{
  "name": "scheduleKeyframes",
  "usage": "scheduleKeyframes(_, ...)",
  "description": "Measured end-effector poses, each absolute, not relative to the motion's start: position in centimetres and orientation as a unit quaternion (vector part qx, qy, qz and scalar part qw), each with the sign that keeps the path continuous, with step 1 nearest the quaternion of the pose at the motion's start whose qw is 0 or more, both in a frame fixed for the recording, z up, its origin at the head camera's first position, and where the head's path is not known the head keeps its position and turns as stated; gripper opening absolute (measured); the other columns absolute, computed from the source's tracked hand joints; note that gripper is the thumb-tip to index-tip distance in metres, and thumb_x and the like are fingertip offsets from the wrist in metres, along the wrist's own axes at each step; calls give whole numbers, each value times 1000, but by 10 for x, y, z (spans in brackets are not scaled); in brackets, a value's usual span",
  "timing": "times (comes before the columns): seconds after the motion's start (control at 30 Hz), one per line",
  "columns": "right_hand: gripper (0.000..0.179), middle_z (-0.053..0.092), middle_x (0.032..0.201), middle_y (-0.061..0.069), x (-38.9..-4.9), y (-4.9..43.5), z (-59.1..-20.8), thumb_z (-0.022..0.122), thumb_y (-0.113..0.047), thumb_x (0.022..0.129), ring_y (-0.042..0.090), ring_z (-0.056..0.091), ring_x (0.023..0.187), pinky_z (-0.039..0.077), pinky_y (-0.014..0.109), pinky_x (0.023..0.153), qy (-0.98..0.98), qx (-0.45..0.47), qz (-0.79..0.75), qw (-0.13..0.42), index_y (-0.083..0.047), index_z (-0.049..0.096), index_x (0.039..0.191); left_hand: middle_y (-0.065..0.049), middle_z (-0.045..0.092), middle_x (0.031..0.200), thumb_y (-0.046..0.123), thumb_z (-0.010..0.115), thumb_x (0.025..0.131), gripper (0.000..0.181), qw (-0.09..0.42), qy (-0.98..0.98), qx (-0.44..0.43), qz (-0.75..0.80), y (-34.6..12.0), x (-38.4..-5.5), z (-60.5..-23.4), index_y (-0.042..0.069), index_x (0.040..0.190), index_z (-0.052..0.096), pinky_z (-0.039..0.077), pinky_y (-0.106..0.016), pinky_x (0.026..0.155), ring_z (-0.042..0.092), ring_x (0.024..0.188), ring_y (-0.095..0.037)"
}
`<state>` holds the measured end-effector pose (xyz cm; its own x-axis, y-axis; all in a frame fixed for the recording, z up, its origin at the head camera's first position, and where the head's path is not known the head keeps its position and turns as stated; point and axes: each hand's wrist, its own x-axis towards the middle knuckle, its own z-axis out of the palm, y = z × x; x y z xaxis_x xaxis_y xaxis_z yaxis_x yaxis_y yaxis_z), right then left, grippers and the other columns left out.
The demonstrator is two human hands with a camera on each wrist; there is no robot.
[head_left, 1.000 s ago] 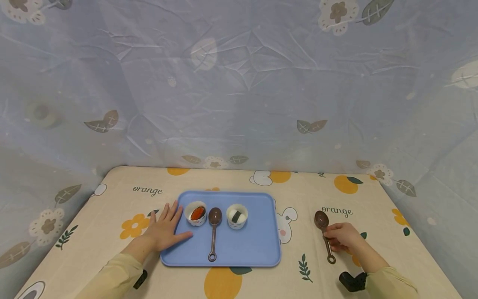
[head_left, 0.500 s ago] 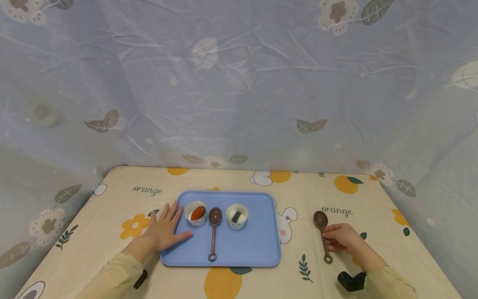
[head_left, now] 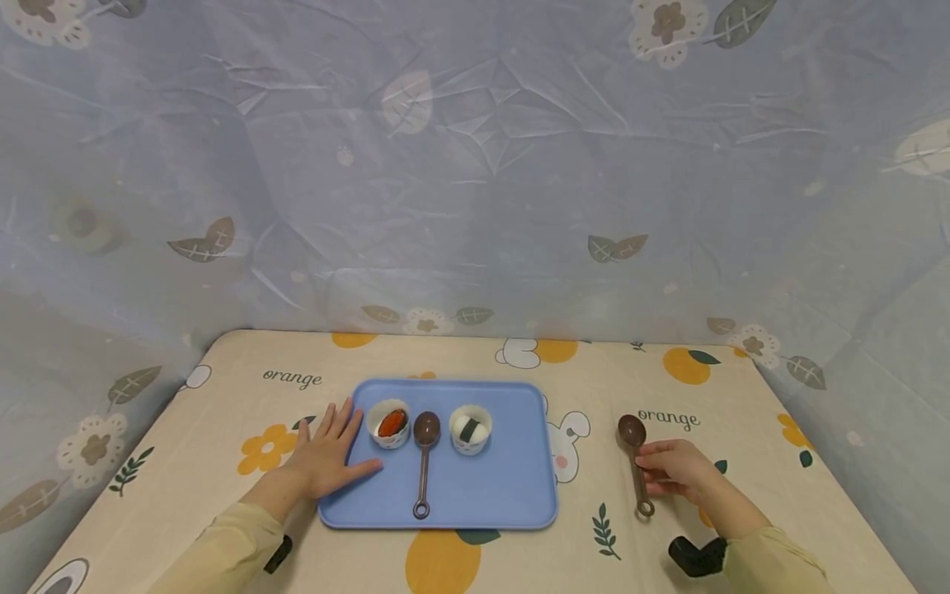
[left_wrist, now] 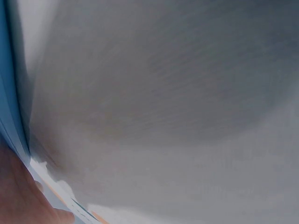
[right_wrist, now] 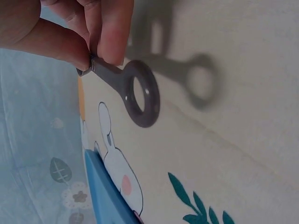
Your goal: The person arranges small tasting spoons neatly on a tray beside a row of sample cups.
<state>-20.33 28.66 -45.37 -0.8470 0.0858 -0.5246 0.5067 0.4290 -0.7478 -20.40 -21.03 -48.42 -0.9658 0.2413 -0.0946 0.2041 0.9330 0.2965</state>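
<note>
A brown spoon (head_left: 639,478) with a ring at its handle end is pinched by my right hand (head_left: 679,468), to the right of the tray. In the right wrist view the spoon's ring (right_wrist: 150,100) hangs above the cloth and casts a shadow. My left hand (head_left: 324,460) rests with spread, straight fingers on the left edge of the blue tray (head_left: 512,487). On the tray lies a second brown spoon (head_left: 424,470), between a white cup with an orange-topped piece (head_left: 392,423) and a white cup with a white, dark-banded piece (head_left: 470,430). The left wrist view shows mostly cloth.
A cream tablecloth (head_left: 223,396) printed with oranges, flowers and rabbits covers the table. Pale blue-grey fabric (head_left: 475,181) rises behind it and at both sides. Black straps (head_left: 696,557) show near the wrists.
My right hand has moved slightly left with the spoon, which has come a little nearer the tray and turned slightly. The left hand and the tray have stayed in place.
</note>
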Motion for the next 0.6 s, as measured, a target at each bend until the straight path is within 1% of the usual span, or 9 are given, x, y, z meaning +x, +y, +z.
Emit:
scheduleKeyframes(0.13,31,62,80,6,-202,284,-451,55,-7,91,14,57,68,54,25,62,820,178,-505,201,11,53,116,-23,9,155,66,49,82,97,67,983,110,131,-211,-205,-487,-1,146,22,1,-72,105,7,141,-47)
scheduleKeyframes(0.37,31,62,78,6,-202,282,-449,56,-9,91,14,57,67,53,25,61,825,174,-502,194,10,53,115,-24,13,154,65,52,81,97,50,984,108,129,-209,-205,-486,-3,145,26,4,-74,103,10,140,-48)
scheduleKeyframes(0.6,31,63,79,6,-203,281,-448,57,-9,90,14,58,68,53,24,61,828,172,-496,195,10,55,115,-23,12,155,65,51,81,96,56,985,103,124,-207,-202,-481,-2,145,25,4,-73,104,10,141,-48)
